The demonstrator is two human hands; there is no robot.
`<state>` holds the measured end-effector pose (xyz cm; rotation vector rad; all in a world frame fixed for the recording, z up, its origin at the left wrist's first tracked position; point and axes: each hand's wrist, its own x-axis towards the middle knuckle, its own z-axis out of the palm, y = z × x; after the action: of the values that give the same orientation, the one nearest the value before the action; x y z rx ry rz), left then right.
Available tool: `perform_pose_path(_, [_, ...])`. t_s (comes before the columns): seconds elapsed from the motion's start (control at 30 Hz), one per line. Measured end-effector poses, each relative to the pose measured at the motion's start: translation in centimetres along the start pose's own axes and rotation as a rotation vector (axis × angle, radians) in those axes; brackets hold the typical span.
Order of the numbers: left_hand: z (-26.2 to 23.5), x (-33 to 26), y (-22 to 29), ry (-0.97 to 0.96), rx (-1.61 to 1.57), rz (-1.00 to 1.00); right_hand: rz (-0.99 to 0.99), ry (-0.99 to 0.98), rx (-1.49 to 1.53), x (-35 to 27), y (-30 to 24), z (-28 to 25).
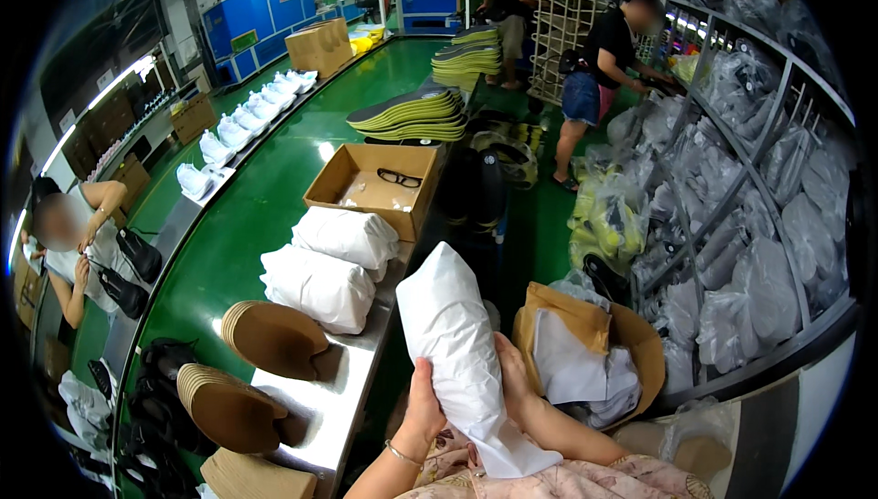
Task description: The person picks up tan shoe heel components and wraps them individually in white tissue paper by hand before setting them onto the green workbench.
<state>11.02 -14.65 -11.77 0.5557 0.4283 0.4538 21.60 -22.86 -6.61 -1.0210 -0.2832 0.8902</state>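
Both my hands are wrapped around a long bundle in white paper (448, 316), held tilted over my lap. My left hand (423, 403) grips its lower left side, and my right hand (514, 378) presses on the right side. A loose paper end hangs down between my forearms. What lies inside the paper is hidden. On the metal bench to the left rest two similar white paper bundles, a nearer one (320, 289) and a farther one (347, 230). Nearer to me stand curved stacks of brown cardboard pieces (274, 339).
Behind the bundles is an open cardboard box (409, 223) with black-framed glasses (400, 178) in it. Stacked insoles (407, 115) and white shoes (236, 131) line the green work surface. To my right stand a carton of white paper (647, 343) and a metal rack (722, 128) of bagged items. Other people work nearby.
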Motion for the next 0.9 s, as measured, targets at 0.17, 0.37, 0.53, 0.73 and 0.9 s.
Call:
perform_pose_path(0.17, [1.2,-1.5,0.5,-0.015,0.047,0.01,0.07,-0.188,0.091,1.3,0.5,-1.7])
perform_pose_path(0.37, [3.9,-1.0,2.1,-0.045,0.113,0.024,0.109,-0.17,-0.164,3.9,-0.3,-4.5])
perform_pose_path(0.53, [4.2,1.1,2.9,0.021,0.079,0.047,0.238,-0.44,-0.383,0.4,-6.6,-4.8])
perform_pose_path(0.73, [6.1,2.1,1.5,0.044,0.074,0.06,0.066,-0.302,-0.496,-0.3,-3.8,-5.3])
perform_pose_path(0.9, [7.4,2.5,1.6,0.054,0.074,0.124,-0.338,0.01,-0.996,-0.6,-3.2,-4.5])
